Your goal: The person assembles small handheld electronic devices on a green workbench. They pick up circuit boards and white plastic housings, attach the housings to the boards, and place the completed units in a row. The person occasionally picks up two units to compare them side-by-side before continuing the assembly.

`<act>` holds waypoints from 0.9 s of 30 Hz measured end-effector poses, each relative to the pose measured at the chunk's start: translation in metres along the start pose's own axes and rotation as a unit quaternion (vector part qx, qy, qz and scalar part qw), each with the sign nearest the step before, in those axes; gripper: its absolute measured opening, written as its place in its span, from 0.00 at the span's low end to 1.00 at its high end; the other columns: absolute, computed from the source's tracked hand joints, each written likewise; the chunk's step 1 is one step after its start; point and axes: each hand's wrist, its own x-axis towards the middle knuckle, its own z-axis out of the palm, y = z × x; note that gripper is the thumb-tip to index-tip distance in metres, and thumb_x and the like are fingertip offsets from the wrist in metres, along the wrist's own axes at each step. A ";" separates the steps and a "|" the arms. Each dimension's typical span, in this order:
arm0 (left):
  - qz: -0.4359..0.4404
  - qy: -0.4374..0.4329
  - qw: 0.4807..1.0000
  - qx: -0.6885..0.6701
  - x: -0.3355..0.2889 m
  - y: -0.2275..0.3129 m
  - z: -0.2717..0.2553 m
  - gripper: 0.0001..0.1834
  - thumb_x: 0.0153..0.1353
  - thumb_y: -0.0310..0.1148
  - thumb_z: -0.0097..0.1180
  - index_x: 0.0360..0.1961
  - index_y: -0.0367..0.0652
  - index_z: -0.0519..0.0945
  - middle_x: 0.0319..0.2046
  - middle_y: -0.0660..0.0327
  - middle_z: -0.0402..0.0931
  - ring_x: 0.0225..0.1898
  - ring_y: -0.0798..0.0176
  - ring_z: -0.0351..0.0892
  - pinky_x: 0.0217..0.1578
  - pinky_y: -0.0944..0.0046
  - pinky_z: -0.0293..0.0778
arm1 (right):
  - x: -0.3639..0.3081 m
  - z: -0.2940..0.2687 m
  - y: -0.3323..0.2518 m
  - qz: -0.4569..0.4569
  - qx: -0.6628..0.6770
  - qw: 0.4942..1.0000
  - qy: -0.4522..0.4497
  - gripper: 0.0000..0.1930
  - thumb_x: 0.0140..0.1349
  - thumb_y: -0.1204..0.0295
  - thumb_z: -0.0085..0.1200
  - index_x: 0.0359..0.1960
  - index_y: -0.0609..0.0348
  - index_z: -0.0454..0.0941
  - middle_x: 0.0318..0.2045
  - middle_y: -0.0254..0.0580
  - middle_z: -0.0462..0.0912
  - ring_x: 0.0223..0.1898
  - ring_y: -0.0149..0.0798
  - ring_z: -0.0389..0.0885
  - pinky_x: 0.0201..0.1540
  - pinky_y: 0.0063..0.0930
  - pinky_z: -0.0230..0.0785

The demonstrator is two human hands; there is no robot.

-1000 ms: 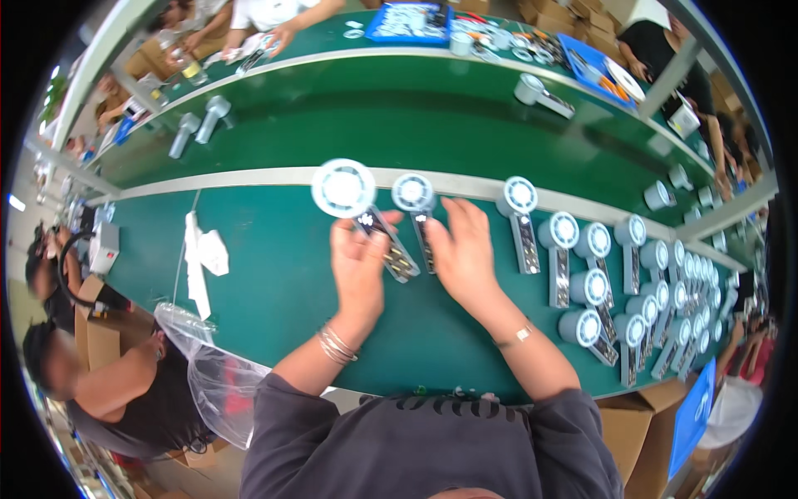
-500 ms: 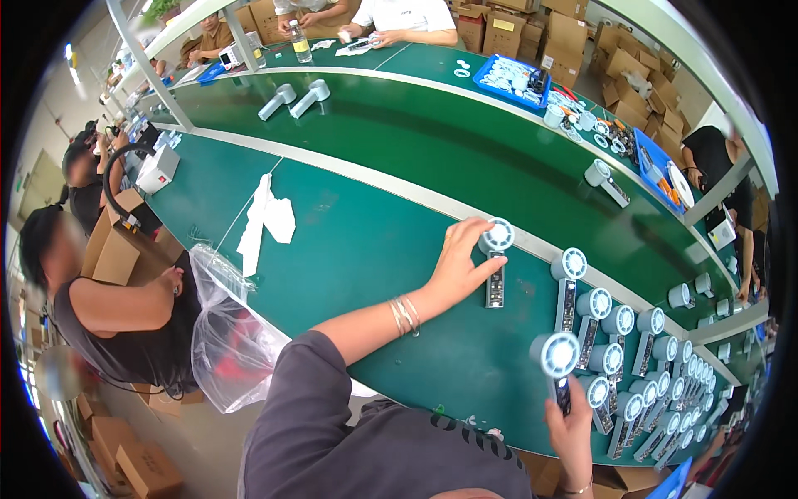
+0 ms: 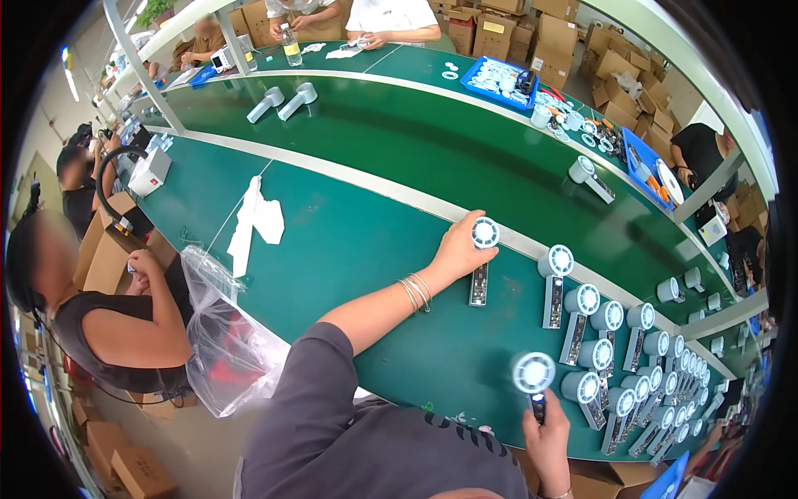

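From my remote seat, through the head camera, I see both hands occupied over the green worktop (image 3: 357,224). My left hand (image 3: 459,252) reaches to the far side, its grip wrapped around the round, vented head of one pale-blue unit (image 3: 479,284), thumb on the near side; that unit is just short of the pale rail (image 3: 366,189), its handle pointing back toward me with the circuit board exposed. My right hand (image 3: 546,428) is low and to the right, by the near edge, its grip closed on the handle of a second pale-blue unit (image 3: 534,377), whose vented head faces up at me, a little blurred. The two are well apart. To the right I have a cluster of similar units (image 3: 595,354) in slanting rows, heads away from me, handles toward me; the nearest ones are just beside my right hand. Off to the left a crumpled white sheet (image 3: 266,220) lies on the worktop, and a clear plastic bag (image 3: 229,358) hangs at its edge, next to a co-worker (image 3: 108,333) in a dark sleeveless top. Beyond the rail, on a green strip (image 3: 399,133), two units (image 3: 298,98) lie side by side at left and a single unit (image 3: 592,179) lies at right.
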 end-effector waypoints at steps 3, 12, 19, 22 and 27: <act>0.026 -0.041 0.999 -0.002 -0.001 -0.005 -0.014 0.38 0.41 0.35 0.65 0.55 0.37 0.64 0.46 0.46 0.71 0.48 0.44 0.70 0.50 0.54 0.67 | 0.003 0.004 0.018 0.009 -0.003 0.999 -0.036 0.19 0.52 0.77 0.51 0.47 0.68 0.69 0.20 0.45 0.73 0.20 0.39 0.72 0.26 0.32 0.66; 0.011 -0.079 0.996 -0.036 -0.035 -0.016 -0.067 0.38 0.43 0.32 0.65 0.56 0.39 0.63 0.46 0.52 0.72 0.49 0.57 0.73 0.50 0.62 0.68 | 0.051 0.023 0.014 0.218 0.368 0.895 -0.129 0.07 0.57 0.74 0.50 0.34 0.64 0.68 0.23 0.38 0.76 0.17 0.27 0.71 0.18 0.20 0.64; 0.014 -0.049 0.998 -0.022 -0.038 -0.025 -0.064 0.40 0.44 0.32 0.65 0.59 0.39 0.60 0.45 0.53 0.73 0.48 0.59 0.74 0.50 0.63 0.68 | 0.076 -0.027 -0.097 -0.300 0.460 0.722 0.420 0.14 0.53 0.69 0.47 0.39 0.63 0.66 0.24 0.43 0.70 0.22 0.34 0.69 0.23 0.24 0.64; -0.005 -0.063 0.997 -0.033 -0.036 -0.022 -0.068 0.40 0.44 0.33 0.65 0.58 0.39 0.60 0.46 0.52 0.73 0.49 0.58 0.73 0.51 0.63 0.67 | 0.094 -0.028 -0.116 -0.320 0.353 0.762 0.439 0.10 0.55 0.68 0.44 0.32 0.64 0.65 0.19 0.43 0.66 0.19 0.35 0.66 0.22 0.24 0.63; 0.022 -0.055 0.997 -0.045 -0.027 -0.022 -0.062 0.40 0.43 0.35 0.65 0.57 0.37 0.61 0.46 0.50 0.72 0.49 0.55 0.73 0.50 0.61 0.68 | 0.109 -0.014 -0.140 -0.554 0.437 0.568 0.424 0.13 0.56 0.68 0.47 0.34 0.68 0.66 0.24 0.47 0.71 0.24 0.37 0.69 0.24 0.26 0.66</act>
